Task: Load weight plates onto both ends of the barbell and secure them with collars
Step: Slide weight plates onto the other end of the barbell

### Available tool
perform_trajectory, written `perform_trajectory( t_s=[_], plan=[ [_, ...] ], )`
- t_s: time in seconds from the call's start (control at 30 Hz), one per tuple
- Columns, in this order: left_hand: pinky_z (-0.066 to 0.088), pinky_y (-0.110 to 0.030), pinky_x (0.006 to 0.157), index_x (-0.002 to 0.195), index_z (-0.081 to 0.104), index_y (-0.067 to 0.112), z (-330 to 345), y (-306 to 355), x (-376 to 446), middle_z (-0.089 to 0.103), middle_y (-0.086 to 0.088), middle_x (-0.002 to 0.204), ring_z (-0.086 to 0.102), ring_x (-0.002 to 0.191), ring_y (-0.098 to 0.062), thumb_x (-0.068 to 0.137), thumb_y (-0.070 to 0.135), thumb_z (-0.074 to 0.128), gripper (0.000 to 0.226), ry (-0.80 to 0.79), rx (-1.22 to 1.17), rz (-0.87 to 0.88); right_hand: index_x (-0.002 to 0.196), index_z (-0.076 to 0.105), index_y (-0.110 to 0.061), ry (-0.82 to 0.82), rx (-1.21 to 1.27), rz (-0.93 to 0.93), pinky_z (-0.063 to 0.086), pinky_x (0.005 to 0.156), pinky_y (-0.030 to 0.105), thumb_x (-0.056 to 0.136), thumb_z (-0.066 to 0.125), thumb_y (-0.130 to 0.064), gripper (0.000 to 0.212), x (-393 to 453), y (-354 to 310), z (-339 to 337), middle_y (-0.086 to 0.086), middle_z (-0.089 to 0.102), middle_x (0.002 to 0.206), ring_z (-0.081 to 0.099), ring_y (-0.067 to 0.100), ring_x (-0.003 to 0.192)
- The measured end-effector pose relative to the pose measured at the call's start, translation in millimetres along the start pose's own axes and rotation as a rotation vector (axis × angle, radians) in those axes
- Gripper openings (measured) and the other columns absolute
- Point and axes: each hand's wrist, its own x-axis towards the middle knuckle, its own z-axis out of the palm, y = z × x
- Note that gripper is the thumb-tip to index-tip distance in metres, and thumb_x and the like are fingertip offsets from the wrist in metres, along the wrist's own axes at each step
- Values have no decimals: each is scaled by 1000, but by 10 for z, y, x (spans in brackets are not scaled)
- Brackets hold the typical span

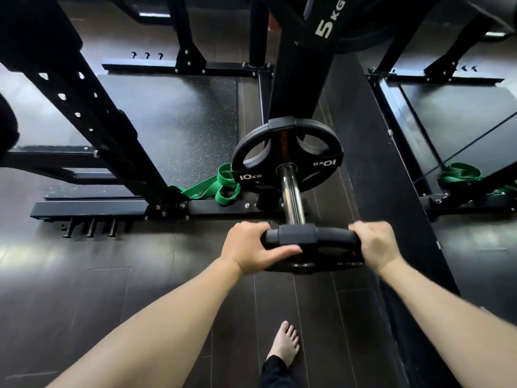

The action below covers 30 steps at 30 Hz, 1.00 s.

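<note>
Plate one, the 10kg plate [288,158], sits on the sleeve [291,197]; we've got left hand [249,247] and right hand [375,245] clamped on the second plate [313,242] at the sleeve's tip, collars still to go.

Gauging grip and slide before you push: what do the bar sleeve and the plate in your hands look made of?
Bar sleeve: polished, chrome-looking metal, with bright mirror-like highlights along it. Plate held by the left hand and right hand: matte black, apparently rubber or urethane coated, soft dull sheen with a moulded rim band; its core cannot be seen.
</note>
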Motion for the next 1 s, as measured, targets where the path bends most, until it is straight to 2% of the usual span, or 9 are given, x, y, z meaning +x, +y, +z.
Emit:
perform_trajectory(
  t_s=[0.13,0.23,0.37,0.4,0.5,0.63,0.7,0.83,1.0],
  plan=[
    [36,-30,50,61,59,14,-2,-50,-489,50,5,49,47,47,-20,63,99,45,87,-17,60,95,42,34,-21,42,-16,39,23,56,47,75,52,-30,39,-659,123,24,-4,28,46,29,9,46],
    [35,-30,51,63,60,12,-177,-191,-928,53,3,51,49,48,-20,65,100,42,89,-45,60,75,40,25,-19,17,-8,110,20,50,41,73,50,-30,43,-1123,51,218,-6,24,42,25,8,40],
    [34,-29,47,59,53,16,-623,-465,-1643,45,8,49,41,45,-17,68,97,48,82,-18,111,28,41,25,-16,-105,-44,97,20,51,39,73,47,-33,43,-1580,-186,626,-1,17,46,24,11,42],
    [34,-28,46,59,53,16,-757,-518,-1799,46,6,48,42,44,-16,69,97,48,81,-1,123,5,43,24,-16,-144,-36,78,19,53,40,73,47,-32,41,-1659,-258,742,-8,19,49,20,11,45],
    [31,-25,43,58,55,18,-1337,-692,-2280,50,5,47,48,43,-16,74,94,45,78,94,206,-33,47,23,-17,-274,-29,-17,14,52,37,73,47,-31,38,-1906,-682,1179,-5,17,50,18,11,49],
    [37,-27,41,61,61,16,-2135,-809,-2797,56,2,47,57,43,-23,77,93,42,81,189,292,-80,44,23,-19,-428,26,-156,16,47,31,74,48,-29,41,-2217,-1415,1603,-6,19,46,19,9,45],
    [32,-24,43,61,60,19,-2558,-793,-3079,56,2,46,56,43,-22,78,91,43,76,263,333,-92,44,24,-18,-489,35,-215,16,47,31,76,49,-29,42,-2405,-1829,1772,-4,20,46,20,11,46],
    [26,-22,48,57,56,16,-3360,-631,-3527,52,1,46,50,41,-19,79,88,46,76,423,368,-144,41,20,-20,-546,45,-349,15,45,29,90,58,-9,63,-2734,-2648,1995,-8,17,43,18,11,43],
    [25,-24,47,56,58,12,-4254,-351,-3988,41,3,44,28,46,-10,81,88,43,81,611,409,-203,39,34,-16,-578,74,-440,21,50,36,90,58,-13,56,-3208,-3638,2078,3,23,44,24,16,46]
  ],
)
